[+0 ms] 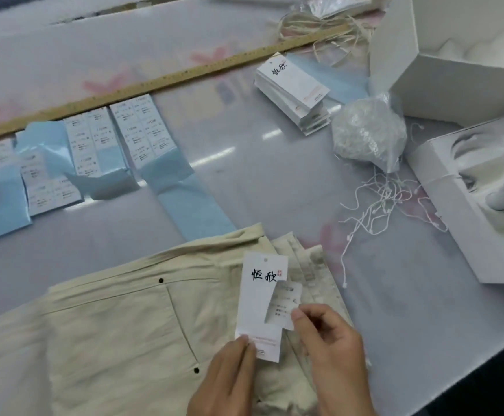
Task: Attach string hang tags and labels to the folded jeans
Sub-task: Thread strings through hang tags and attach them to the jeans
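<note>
Low in the frame, over the folded cream jeans [109,334], the left hand [226,382] pinches the bottom edge of a white hang tag [261,304]. The right hand [331,355] pinches a small printed label [286,301] against the tag's right side. The label step seems in hand; next it likely needs pressing flat, then a string from the loose pile [379,202] on the right. Sheets of labels [142,130] lie far left, a tag stack [292,91] beyond. Bare table [259,175] lies between; its edge runs close on the right, past a white box [482,211].
</note>
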Available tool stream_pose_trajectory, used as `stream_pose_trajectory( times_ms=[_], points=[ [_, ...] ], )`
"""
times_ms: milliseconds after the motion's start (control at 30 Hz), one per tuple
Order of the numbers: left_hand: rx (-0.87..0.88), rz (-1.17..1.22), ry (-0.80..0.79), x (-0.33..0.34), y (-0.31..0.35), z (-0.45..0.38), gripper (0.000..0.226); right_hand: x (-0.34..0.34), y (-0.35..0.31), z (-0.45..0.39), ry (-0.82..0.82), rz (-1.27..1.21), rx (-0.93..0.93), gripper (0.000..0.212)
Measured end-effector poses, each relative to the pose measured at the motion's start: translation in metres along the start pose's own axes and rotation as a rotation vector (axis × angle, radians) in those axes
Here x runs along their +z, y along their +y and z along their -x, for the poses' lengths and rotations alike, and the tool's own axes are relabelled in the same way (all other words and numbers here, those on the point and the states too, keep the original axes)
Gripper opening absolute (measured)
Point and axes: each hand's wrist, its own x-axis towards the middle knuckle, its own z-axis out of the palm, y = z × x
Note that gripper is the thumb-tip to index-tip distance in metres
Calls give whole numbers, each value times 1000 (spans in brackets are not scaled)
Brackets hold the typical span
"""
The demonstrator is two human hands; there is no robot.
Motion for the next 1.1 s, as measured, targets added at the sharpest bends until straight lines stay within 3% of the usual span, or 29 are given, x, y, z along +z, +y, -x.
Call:
stream_pose_trajectory(
  times_ms=[67, 233, 367, 467, 533, 633, 733, 900, 1100],
  points=[
    [-25, -10, 71, 11, -4, 0, 48, 6, 9, 10, -51, 48, 49, 21],
    [-3, -18, 234, 29, -9, 16, 43, 19, 23, 10, 8, 160, 56, 12],
    [22, -43, 273, 27, -9, 21, 34, 24, 26, 8, 67, 364, -66, 18],
    [-96, -23, 349, 17, -12, 8, 24, 28, 28, 9, 86, 509, -147, 18],
    [-257, 59, 296, 11, -12, -15, 22, 30, 29, 11, 88, 565, -189, 18],
    [-538, 227, 101, 13, -14, -53, 40, 29, 27, 10, 90, 570, -211, 26],
    [-565, 225, 100, 16, -12, -64, 38, 24, 23, 2, 39, 537, -147, 48],
    [-638, 296, 118, 16, -11, -64, 49, 17, 16, -14, 22, 620, -93, 26],
    [-674, 358, 61, 10, -17, -64, 48, -5, -2, -41, 360, 568, -282, 12]
  ],
)
